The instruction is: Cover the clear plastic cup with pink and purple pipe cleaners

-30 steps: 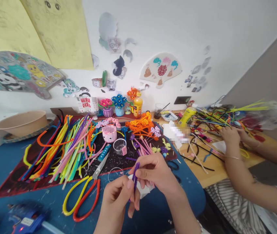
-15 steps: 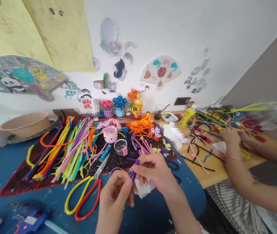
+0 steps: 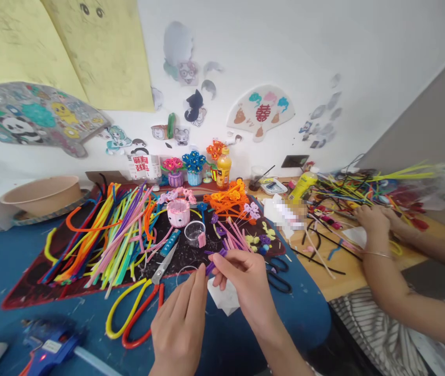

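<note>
A folded purple pipe cleaner (image 3: 210,267) is pinched between my two hands above the table's front part. My left hand (image 3: 181,316) grips its lower end, with the back of the hand turned up and the fingers together. My right hand (image 3: 246,284) holds the upper end between thumb and fingers. Beneath the hands lies a white paper (image 3: 224,296). Left of them are scissors (image 3: 161,269) with one yellow and one red handle loop. Just beyond stand a clear small cup (image 3: 195,233) and a pink pot (image 3: 178,213) with dark eyes.
Bundles of coloured pipe cleaners (image 3: 124,230) cover the dark mat's left side. A blue glue gun (image 3: 52,344) with a red light lies front left. Black-handled scissors (image 3: 279,274) lie right. A co-worker's hands (image 3: 375,219) work at the wooden table, near a yellow bottle (image 3: 303,186).
My left hand has rolled over, so its back now faces up and its fingers close over the pipe cleaner's lower end. The right hand keeps its pinch.
</note>
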A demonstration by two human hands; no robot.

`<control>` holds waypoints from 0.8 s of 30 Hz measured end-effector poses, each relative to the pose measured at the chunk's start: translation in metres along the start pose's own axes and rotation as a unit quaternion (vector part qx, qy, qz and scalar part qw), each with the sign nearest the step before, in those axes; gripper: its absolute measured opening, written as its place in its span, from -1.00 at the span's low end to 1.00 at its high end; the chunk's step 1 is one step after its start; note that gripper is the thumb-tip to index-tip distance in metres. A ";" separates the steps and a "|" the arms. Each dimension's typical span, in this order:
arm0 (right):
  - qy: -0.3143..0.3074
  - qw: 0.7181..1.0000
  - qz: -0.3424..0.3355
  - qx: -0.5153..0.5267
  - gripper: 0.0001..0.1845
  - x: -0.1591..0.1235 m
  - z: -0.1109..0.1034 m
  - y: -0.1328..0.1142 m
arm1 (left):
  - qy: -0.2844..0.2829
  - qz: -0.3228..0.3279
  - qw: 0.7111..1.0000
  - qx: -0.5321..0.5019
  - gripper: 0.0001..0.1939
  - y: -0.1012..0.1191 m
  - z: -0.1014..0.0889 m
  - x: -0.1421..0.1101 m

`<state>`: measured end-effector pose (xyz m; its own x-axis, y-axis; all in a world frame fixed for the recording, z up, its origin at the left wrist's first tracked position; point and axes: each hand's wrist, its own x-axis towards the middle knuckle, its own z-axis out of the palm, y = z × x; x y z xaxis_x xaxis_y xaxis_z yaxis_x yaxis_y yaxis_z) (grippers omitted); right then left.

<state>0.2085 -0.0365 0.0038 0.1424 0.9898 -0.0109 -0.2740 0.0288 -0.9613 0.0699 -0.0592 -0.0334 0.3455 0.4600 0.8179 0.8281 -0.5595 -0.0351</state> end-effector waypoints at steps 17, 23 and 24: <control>0.047 0.999 0.005 0.001 -0.70 -0.003 0.000 0.007 | -0.043 -0.019 0.999 -0.006 -0.44 -0.007 -0.001 -0.015; 0.049 0.998 0.023 0.020 -0.70 -0.003 -0.001 0.013 | -0.001 -0.036 0.998 -0.048 -0.50 -0.007 -0.001 -0.011; 0.048 0.998 0.026 0.029 -0.70 -0.003 -0.001 0.013 | 0.001 -0.046 0.997 -0.061 -0.56 -0.008 -0.001 -0.010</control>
<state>0.2057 -0.0391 -0.0095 0.2170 0.9721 -0.0892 -0.3380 -0.0109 -0.9411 0.0595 -0.0605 -0.0403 0.2694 0.5114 0.8160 0.7967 -0.5944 0.1095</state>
